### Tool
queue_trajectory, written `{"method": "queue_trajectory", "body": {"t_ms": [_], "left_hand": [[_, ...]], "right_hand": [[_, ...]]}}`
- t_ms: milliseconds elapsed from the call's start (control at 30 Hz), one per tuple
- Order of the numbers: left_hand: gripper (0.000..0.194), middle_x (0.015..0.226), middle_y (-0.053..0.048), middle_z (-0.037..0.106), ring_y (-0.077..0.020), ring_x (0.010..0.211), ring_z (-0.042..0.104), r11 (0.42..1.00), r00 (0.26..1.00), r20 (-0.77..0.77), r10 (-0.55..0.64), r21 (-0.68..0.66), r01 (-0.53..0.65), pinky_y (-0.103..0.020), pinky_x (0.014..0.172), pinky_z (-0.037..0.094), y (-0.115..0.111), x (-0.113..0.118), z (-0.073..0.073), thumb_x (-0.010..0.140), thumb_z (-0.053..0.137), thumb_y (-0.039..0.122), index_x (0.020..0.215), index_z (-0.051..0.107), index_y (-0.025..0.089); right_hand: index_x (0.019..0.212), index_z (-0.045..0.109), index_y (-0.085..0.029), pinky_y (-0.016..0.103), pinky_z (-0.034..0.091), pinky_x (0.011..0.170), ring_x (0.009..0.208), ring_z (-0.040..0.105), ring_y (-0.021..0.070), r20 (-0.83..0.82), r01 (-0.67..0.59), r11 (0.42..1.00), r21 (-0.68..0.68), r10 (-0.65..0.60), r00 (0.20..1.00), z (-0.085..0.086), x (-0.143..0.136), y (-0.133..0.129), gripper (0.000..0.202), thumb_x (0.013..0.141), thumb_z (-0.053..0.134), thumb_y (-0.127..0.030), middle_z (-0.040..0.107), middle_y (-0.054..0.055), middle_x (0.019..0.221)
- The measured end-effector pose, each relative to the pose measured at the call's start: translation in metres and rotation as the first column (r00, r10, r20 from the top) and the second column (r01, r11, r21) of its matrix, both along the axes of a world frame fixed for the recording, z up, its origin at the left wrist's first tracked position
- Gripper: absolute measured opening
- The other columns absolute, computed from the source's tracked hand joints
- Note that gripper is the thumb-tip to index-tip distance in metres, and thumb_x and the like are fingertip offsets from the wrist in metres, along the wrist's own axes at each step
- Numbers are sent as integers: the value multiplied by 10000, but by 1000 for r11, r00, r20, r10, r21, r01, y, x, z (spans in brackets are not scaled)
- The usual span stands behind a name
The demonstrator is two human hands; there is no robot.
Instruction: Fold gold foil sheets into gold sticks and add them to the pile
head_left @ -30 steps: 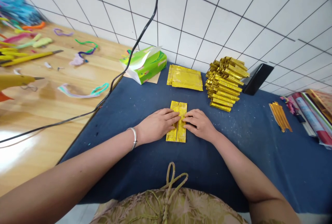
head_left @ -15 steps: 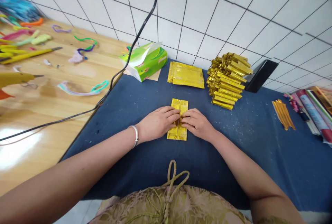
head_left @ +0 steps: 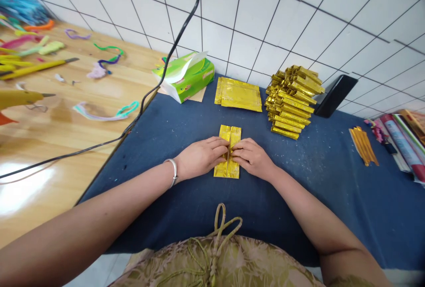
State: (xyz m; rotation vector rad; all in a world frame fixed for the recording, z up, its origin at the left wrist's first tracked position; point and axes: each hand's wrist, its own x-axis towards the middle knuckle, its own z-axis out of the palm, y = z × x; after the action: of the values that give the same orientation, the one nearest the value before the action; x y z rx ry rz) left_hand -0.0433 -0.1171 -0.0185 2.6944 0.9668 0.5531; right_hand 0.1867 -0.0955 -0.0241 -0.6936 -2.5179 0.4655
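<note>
A gold foil piece (head_left: 233,134) lies on the dark blue cloth (head_left: 186,207) in front of me, with a seam or gap running down its middle. From the left, my left hand (head_left: 202,157) has its closed fingers on the foil beside the seam. My right hand (head_left: 251,157) touches the right half, its fingers bent and pressed together. Both sets of fingertips nearly meet at the middle. Farther back are flat gold sheets (head_left: 238,95) and, to their right, a tall pile of folded gold strips (head_left: 289,103).
A green tissue box (head_left: 192,79) stands back left by the tiled wall. A black cable (head_left: 181,34) crosses the left side. A black phone (head_left: 336,95) leans behind the pile. Orange strips (head_left: 364,146) and books (head_left: 403,145) lie right. A yellow glue gun (head_left: 20,98) lies far left.
The fingertips of my left hand have shifted slightly left, showing more of the seam. My right hand stays nearly where it was.
</note>
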Motion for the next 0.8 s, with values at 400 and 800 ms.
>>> {"method": "queue_trajectory", "body": {"t_ms": [400, 800], "left_hand": [[312, 1213, -89, 568, -204, 1152, 491, 1000, 1000, -23, 0, 22, 1, -397, 1032, 387, -5, -5, 2, 940, 398, 285, 1169, 576, 170], [278, 1117, -92, 588, -205, 1021, 518, 998, 988, -146, 45, 54, -38, -367, 917, 429, -14, 1, 5, 935, 404, 241, 1149, 558, 152]], "right_hand": [[1004, 664, -245, 417, 436, 887, 1030, 535, 214, 39, 32, 999, 14, -33, 999, 1, 3, 0, 175, 849, 586, -263, 630, 58, 1038], [1008, 645, -233, 429, 428, 911, 999, 545, 202, -4, 40, 999, -23, -40, 999, 0, 1, 0, 171, 855, 573, -260, 617, 63, 1031]]}}
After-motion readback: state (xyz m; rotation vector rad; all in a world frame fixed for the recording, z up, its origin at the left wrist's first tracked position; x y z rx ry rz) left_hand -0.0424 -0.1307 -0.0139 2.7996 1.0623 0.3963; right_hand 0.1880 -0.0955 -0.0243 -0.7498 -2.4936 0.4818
